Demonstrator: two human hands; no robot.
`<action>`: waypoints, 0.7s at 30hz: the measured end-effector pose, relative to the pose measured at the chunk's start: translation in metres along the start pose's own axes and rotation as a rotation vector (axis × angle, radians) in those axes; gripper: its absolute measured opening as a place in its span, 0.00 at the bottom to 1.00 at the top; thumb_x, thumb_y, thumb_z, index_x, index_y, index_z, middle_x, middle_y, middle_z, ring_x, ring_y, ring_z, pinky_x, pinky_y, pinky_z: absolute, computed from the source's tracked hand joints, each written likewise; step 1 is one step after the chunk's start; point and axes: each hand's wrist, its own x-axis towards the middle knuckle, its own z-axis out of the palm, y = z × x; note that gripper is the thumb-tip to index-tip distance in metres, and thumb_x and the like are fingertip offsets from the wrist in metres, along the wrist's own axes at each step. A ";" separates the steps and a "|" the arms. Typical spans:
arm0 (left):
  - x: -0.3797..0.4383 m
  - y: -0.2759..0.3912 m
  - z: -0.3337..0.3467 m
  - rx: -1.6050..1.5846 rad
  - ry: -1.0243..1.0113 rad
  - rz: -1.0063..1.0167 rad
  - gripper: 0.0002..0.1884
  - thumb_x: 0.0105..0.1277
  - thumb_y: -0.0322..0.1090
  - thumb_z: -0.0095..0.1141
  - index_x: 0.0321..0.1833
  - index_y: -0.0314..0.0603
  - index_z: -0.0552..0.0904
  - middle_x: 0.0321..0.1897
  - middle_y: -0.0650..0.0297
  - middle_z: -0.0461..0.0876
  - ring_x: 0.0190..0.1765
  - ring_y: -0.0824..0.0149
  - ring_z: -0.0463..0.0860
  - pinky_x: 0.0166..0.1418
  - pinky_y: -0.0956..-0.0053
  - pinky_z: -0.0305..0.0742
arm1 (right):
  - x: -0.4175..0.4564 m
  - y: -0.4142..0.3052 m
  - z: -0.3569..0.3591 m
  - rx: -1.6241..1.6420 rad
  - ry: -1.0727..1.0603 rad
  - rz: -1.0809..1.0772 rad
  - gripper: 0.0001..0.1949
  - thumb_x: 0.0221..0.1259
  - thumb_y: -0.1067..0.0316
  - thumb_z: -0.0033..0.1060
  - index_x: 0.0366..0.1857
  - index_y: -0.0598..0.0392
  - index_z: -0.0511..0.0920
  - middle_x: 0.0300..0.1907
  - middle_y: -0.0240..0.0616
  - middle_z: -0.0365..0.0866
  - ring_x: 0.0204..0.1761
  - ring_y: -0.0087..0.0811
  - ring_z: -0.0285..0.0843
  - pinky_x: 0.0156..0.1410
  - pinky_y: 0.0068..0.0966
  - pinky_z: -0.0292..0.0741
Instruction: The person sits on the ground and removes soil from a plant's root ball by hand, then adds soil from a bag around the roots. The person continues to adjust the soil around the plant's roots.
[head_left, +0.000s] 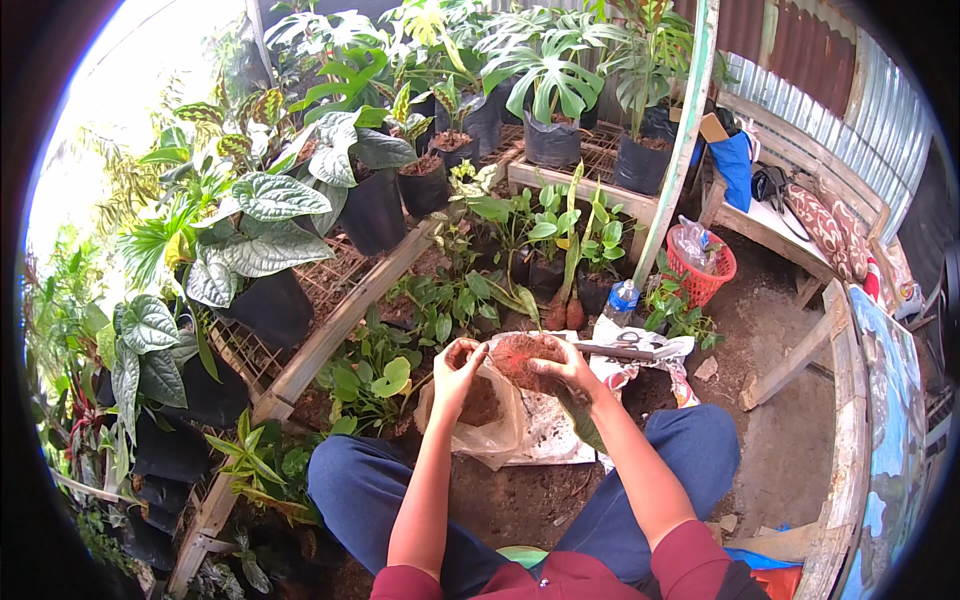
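Note:
A brown coconut-fibre ball (519, 361) with red strands, perhaps string, across it sits in my right hand (574, 371), which is shut around its right side. A long green leaf (583, 424) hangs below that hand, apparently from the ball. My left hand (459, 371) is raised just left of the ball, thumb and fingertips pinched together; whether a thread runs between them is too small to tell. Below lies an open clear plastic bag (486, 412) with brown material inside, on a white sack (555, 431). Beyond stand two fibre balls (564, 313) with upright snake-plant leaves.
Behind the sack are a dark rod-like tool (615, 351), a water bottle (621, 300) and a red plastic basket (697, 274). Potted plants (367, 210) crowd wood-framed mesh racks (352, 322) at left and ahead. A wooden bench (780, 232) stands at right.

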 end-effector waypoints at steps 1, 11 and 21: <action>0.000 -0.002 0.002 -0.029 0.008 -0.004 0.06 0.60 0.30 0.64 0.32 0.37 0.79 0.25 0.75 0.73 0.29 0.82 0.66 0.35 0.87 0.62 | -0.001 0.000 0.000 0.035 -0.004 0.007 0.25 0.52 0.67 0.67 0.55 0.59 0.70 0.51 0.37 0.76 0.52 0.27 0.74 0.61 0.26 0.69; -0.003 -0.032 0.007 0.167 0.034 -0.035 0.10 0.65 0.35 0.58 0.31 0.37 0.75 0.24 0.70 0.74 0.29 0.79 0.68 0.36 0.83 0.66 | 0.005 0.007 0.003 0.402 0.043 0.012 0.28 0.53 0.76 0.65 0.58 0.60 0.64 0.53 0.42 0.74 0.53 0.34 0.76 0.58 0.30 0.74; -0.020 -0.006 0.026 0.933 -0.041 0.382 0.08 0.59 0.35 0.60 0.34 0.39 0.78 0.28 0.59 0.80 0.28 0.60 0.80 0.35 0.69 0.74 | 0.013 0.023 -0.006 0.187 0.204 -0.099 0.27 0.53 0.76 0.66 0.58 0.61 0.68 0.52 0.41 0.75 0.53 0.29 0.75 0.58 0.24 0.73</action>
